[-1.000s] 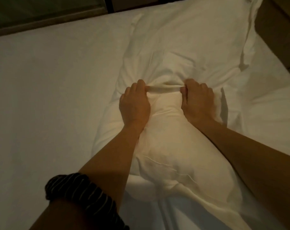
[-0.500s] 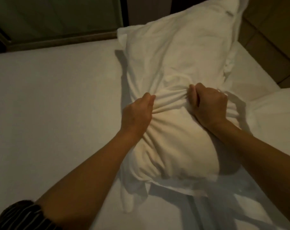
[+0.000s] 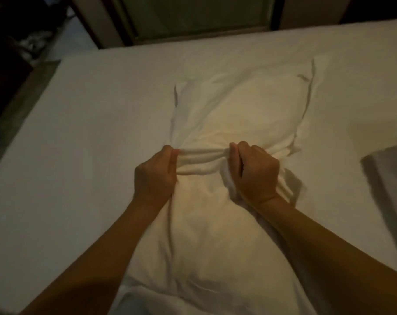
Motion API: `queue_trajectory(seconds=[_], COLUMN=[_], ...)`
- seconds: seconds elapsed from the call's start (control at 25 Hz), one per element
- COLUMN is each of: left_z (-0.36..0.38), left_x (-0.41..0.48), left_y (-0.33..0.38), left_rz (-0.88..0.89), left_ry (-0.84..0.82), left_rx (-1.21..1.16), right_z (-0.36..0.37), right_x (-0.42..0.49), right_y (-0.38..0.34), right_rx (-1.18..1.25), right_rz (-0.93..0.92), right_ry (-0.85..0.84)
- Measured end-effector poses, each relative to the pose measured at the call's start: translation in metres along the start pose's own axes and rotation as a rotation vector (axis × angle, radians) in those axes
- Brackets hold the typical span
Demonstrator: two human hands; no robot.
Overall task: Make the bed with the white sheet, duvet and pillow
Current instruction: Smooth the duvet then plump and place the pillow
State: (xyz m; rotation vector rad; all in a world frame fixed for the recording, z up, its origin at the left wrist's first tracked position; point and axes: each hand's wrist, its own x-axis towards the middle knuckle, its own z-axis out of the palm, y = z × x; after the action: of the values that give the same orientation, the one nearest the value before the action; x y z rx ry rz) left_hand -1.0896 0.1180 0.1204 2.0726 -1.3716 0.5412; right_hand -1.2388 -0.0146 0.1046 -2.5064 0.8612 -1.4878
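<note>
Pillow (image 3: 234,123): white, lies flat on the bed in the centre of the frame, its far end toward the top.
Left hand (image 3: 155,176): fingers clamped on a bunched fold of the pillowcase, at mid-frame.
Right hand (image 3: 255,173): fingers closed on the same fold, just beside.
Sheet (image 3: 84,137): white, smooth, covers the mattress.
Right edge: grey-white cloth (image 3: 388,178), maybe the duvet.

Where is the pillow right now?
In the head view, the pillow lies mid-frame on the white sheet, bunched between the left hand and right hand.
</note>
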Motion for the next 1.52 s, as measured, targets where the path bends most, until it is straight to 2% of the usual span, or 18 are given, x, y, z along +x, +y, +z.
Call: queue_trajectory(seconds=[0.08, 0.12, 0.24, 0.32, 0.44, 0.56, 0.8, 0.92, 1.04, 1.16, 1.24, 1.28, 1.36, 1.52], left_z=[-0.012, -0.015, -0.018, -0.011, 0.010, 0.038, 0.112, 0.156, 0.207, 0.268, 0.306, 0.320, 0.342, 0.360], left_x=[-0.035, -0.050, -0.073, -0.057, -0.022, -0.004, 0.035, 0.055, 0.071, 0.080, 0.070, 0.063, 0.050, 0.041], left_y=[-0.014, -0.018, -0.018, -0.006, 0.036, 0.091, 0.259, 0.355, 0.448, 0.525, 0.550, 0.555, 0.553, 0.549], left_rz=[-0.039, -0.080, -0.203, -0.209, -0.134, -0.088, 0.015, -0.021, -0.059, -0.097, -0.079, -0.045, 0.019, 0.038], left_ry=[0.010, -0.023, -0.154, -0.152, -0.216, -0.339, -0.469, -0.548, -0.540, -0.658, -0.782, -0.790, -0.783, -0.798], left_rx=[0.005, 0.031, 0.094, 0.028, -0.061, -0.101, -0.251, -0.315, -0.342, -0.265, -0.062, 0.021, 0.099, 0.186], right_z=[0.005, 0.008, 0.012, 0.011, -0.012, -0.053, -0.165, -0.223, -0.278, -0.328, -0.344, -0.345, -0.337, -0.324], right_x=[-0.020, -0.029, -0.051, -0.052, -0.043, -0.031, -0.009, -0.003, 0.003, 0.004, -0.013, -0.024, -0.042, -0.053], right_y=[-0.020, -0.024, -0.027, -0.016, 0.014, 0.069, 0.220, 0.296, 0.386, 0.472, 0.514, 0.527, 0.538, 0.547], right_rx=[0.037, 0.038, -0.023, 0.007, 0.079, -0.081, -0.324, -0.361, -0.455, -0.593, -0.577, -0.565, -0.582, -0.610], right_rz=[-0.043, -0.039, 0.143, 0.229, 0.201, 0.097, 0.208, 0.228, 0.274, 0.273, 0.306, 0.313, 0.268, 0.245], right_ry=[-0.057, -0.150, -0.609, -0.749, -0.754, -0.707, -0.676, -0.684, -0.803, -1.061, -1.167, -1.167, -1.134, -1.104])
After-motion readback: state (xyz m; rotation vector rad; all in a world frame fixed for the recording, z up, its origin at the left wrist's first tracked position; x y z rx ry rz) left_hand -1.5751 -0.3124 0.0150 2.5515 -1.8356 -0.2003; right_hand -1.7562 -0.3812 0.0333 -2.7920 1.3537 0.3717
